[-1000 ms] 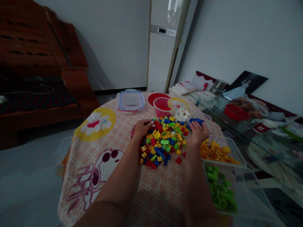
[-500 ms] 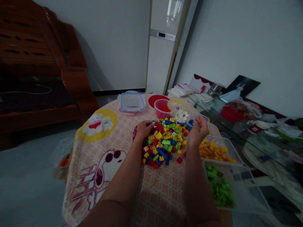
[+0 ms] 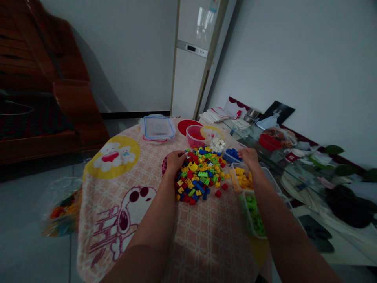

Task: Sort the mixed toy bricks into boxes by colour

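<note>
A heap of mixed toy building bricks (image 3: 200, 175) in red, yellow, green and blue lies on the patterned tablecloth (image 3: 203, 236). My left hand (image 3: 176, 161) is at the heap's left edge, thumb and fingers pinched around something small and pale at the tips. My right hand (image 3: 249, 156) reaches over the right side, its fingertips at the rim of a clear box of blue bricks (image 3: 232, 154). Its fingers look extended, with no brick visible in them. Below that forearm stand a box of yellow bricks (image 3: 243, 179) and a box of green bricks (image 3: 255, 214), both partly hidden.
Behind the heap are a pink tub (image 3: 196, 136), white bricks (image 3: 218, 144) and a red lid (image 3: 188, 126). Stacked blue-rimmed lids (image 3: 159, 128) lie at the back left. A cluttered glass table (image 3: 282, 169) adjoins on the right. A plastic bag (image 3: 61, 212) sits at lower left.
My right hand has moved from above the heap's right side to the blue-brick box, its fingers less curled. My left hand stays at the heap. The camera view has shifted somewhat.
</note>
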Available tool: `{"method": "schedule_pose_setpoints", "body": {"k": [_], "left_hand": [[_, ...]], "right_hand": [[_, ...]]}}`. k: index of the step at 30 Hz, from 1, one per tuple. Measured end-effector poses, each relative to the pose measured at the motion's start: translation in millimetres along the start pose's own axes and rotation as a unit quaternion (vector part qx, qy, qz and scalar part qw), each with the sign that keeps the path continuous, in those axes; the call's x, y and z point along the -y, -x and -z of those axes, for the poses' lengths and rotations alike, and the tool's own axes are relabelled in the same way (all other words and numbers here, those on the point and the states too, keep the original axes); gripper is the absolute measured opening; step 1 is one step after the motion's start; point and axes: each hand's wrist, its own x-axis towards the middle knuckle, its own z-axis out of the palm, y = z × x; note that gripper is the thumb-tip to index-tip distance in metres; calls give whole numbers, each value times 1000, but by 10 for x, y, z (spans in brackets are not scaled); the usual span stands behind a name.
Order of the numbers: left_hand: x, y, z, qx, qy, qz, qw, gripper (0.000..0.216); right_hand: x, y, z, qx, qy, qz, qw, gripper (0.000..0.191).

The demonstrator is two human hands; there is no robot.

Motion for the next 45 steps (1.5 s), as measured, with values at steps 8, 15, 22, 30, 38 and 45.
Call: {"method": "schedule_pose_setpoints", "body": {"k": [8, 15, 22, 30, 38, 45], "left_hand": [[14, -9, 5, 1, 7, 4, 1000, 26], [-2, 0, 14, 1, 13, 7, 1000, 25], [3, 3, 13, 7, 18, 6, 1000, 25], [-7, 2, 14, 2, 13, 10, 1000, 26], [-27, 8, 30, 6, 7, 10, 1000, 27], [-43, 19, 33, 1, 7, 22, 1000, 26]], "right_hand": [[-15, -96, -76, 148, 176, 46, 972, 37], [-14, -255, -166, 210, 243, 55, 945, 44], [62, -355, -178, 218, 278, 58, 934, 42], [75, -343, -183, 183, 290, 71, 937, 32], [255, -67, 52, 106, 331, 195, 917, 34], [374, 245, -44, 201, 432, 221, 851, 36]]}}
